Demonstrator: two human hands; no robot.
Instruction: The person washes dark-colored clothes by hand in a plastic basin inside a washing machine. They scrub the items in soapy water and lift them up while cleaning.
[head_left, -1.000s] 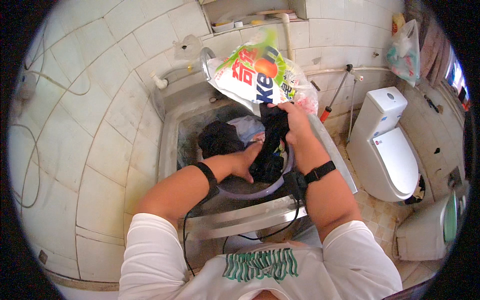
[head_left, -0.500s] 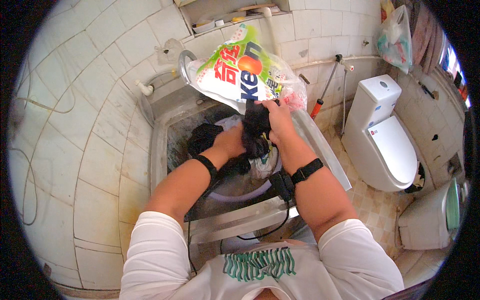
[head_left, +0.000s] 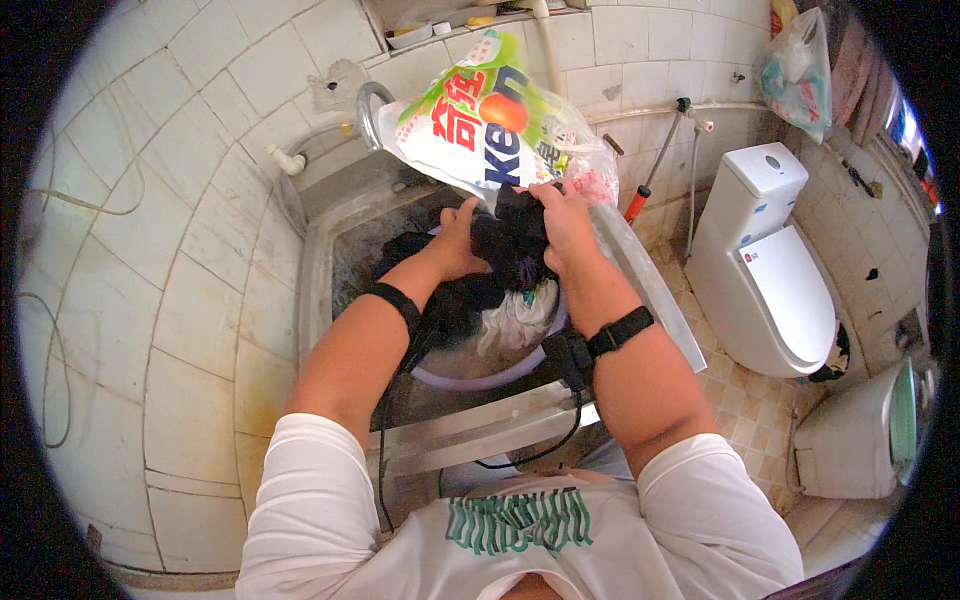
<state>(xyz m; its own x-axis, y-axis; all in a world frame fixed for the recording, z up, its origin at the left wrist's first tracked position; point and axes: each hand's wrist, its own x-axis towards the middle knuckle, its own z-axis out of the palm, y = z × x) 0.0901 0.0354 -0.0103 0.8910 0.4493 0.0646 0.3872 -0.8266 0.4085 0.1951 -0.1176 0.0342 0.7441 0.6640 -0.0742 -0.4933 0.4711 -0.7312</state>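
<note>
From here, the left hand [head_left: 458, 243] and right hand [head_left: 568, 224] pinch black cloth [head_left: 512, 240] over the lavender basin [head_left: 477, 383]; it's soft, likely heavy (if soaked, slippery too), best gripped by bunched folds.

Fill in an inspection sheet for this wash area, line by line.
Surface: grey sink, its inside dark and stained-looking.
Items in hand: black cloth, bunched over a pale purple basin; pale crumpled material inside.
Clutter: large printed bag at the sink's far side; a clear plastic bag beside it.
Hands: right hand grips the cloth; left hand is against it, grip partly hidden.
Cables: one black cable by the left forearm, another below the right wrist.
Surroundings: tiled wall; white toilet and green-lidded bin to the right.
</note>
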